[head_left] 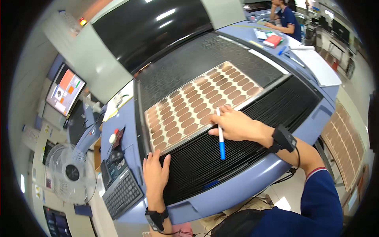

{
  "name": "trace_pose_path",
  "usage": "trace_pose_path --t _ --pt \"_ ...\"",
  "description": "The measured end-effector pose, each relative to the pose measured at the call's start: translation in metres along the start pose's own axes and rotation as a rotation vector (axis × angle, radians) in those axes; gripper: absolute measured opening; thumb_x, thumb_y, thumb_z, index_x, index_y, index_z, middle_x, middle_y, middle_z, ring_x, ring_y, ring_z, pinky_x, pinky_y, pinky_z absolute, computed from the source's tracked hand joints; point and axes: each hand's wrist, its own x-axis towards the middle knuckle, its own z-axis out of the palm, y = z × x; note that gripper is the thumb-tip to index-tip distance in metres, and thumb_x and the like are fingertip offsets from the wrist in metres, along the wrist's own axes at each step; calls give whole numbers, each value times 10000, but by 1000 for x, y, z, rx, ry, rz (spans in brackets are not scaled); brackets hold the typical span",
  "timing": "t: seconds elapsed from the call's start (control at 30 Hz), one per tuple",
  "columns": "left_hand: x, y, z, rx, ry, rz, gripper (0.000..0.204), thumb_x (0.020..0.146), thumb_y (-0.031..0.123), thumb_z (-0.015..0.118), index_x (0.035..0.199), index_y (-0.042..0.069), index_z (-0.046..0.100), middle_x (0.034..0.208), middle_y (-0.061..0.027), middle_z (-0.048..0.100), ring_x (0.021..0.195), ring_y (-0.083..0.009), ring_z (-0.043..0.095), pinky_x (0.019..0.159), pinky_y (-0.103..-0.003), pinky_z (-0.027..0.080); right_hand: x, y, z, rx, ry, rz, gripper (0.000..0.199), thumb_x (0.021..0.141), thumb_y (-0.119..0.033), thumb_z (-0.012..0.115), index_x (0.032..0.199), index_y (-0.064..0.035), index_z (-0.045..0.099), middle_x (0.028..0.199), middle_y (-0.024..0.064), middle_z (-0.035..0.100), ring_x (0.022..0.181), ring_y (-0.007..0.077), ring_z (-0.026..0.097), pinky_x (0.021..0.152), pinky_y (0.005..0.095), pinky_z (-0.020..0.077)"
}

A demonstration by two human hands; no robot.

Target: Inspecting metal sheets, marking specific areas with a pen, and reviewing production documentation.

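Note:
A flat pale panel with rows of copper-coloured ovals (193,103) lies tilted on the dark patterned bed of a blue-grey machine. Its near edge meets a black ribbed strip (221,156). My right hand (237,124) rests at the middle of that near edge, fingertips on the panel. It grips a white marker pen (221,138), whose blue end points down towards me. By the panel's near left corner, my left hand (156,173) lies with fingers stretched and thumb apart, fingertips at the corner. Nothing shows in it.
A keyboard (122,193), a mouse (115,155) and a standing fan (71,172) are at left, below a monitor (65,90). Another copper-patterned panel (344,144) leans at right. Paper sheets (318,65) and a red packet (272,40) lie far right, near another person (287,21).

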Motion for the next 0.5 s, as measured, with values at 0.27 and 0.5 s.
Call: trace_pose_path --t 0.27,0.5 --pt "9 -5 -9 -128 13 -131 411 915 342 633 1139 -1 672 1098 -248 676 1062 -416 616 899 -456 470 -3 3 12 -90 47 -74 478 913 -439 635 1133 -16 594 1013 258 628 1083 430 567 933 502 480" --pt "-97 -138 -52 -468 477 -238 277 949 153 627 1126 -59 648 1050 -190 688 975 -218 652 841 -298 512 12 -17 20 86 115 -149 432 859 -452 689 936 -27 679 860 182 690 875 381 678 868 471 498"
